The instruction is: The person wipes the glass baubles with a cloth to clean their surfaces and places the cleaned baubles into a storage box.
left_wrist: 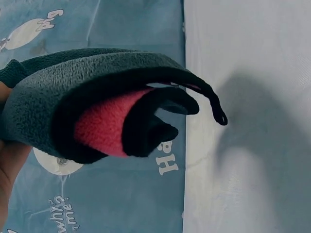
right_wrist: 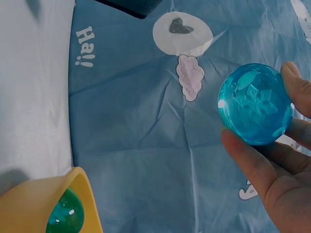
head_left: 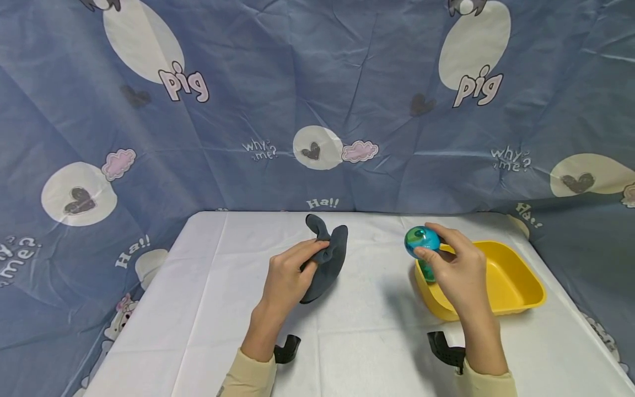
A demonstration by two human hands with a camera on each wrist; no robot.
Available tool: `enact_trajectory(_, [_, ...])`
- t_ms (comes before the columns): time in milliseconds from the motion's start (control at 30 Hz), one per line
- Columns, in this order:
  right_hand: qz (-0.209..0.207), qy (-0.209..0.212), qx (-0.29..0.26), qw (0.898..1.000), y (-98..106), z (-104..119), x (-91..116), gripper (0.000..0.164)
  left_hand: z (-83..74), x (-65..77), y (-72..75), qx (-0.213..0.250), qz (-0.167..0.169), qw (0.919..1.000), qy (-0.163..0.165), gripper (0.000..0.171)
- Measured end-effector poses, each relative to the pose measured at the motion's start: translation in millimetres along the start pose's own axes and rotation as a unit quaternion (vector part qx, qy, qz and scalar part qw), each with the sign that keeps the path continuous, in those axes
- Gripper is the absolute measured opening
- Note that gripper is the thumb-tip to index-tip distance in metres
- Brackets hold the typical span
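A dark grey cloth [head_left: 331,270] hangs folded from my left hand [head_left: 290,273], which pinches it above the table. In the left wrist view the fuzzy cloth [left_wrist: 97,73] curls over, showing a pink patch and a black edge with a small loop. My right hand [head_left: 458,270] grips a clear blue ball [head_left: 421,241] between thumb and fingers, over the left end of a yellow tub [head_left: 516,275]. The right wrist view shows a snowflake shape on the blue ball [right_wrist: 255,104]. A green ball [right_wrist: 67,213] lies inside the tub.
A white cloth covers the table [head_left: 238,264]. Behind it hangs a blue printed curtain [head_left: 327,99]. The yellow tub stands near the table's right edge. Black wrist mounts [head_left: 288,349] stick out beside both forearms.
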State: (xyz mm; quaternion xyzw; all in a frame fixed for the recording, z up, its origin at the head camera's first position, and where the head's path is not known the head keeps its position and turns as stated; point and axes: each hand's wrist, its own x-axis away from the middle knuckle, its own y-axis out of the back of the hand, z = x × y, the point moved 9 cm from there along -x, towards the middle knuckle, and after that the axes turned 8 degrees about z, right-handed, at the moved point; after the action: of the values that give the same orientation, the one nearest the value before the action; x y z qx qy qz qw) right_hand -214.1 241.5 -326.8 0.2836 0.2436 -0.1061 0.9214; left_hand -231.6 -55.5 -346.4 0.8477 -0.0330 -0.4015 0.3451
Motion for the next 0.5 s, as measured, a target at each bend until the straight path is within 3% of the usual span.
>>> enact_trajectory(300, [-0.002,-0.03,0.009,1.0,5,-9,1,0.046,1.4,0.7,-5.0,-0.036,0.008,0.9993,-0.001,0.039])
enact_trajectory(500, [-0.007,-0.042,0.026,0.999,9,-14,1,0.043,5.9,1.5,-8.0,-0.064,0.016,0.9977,0.015,0.04])
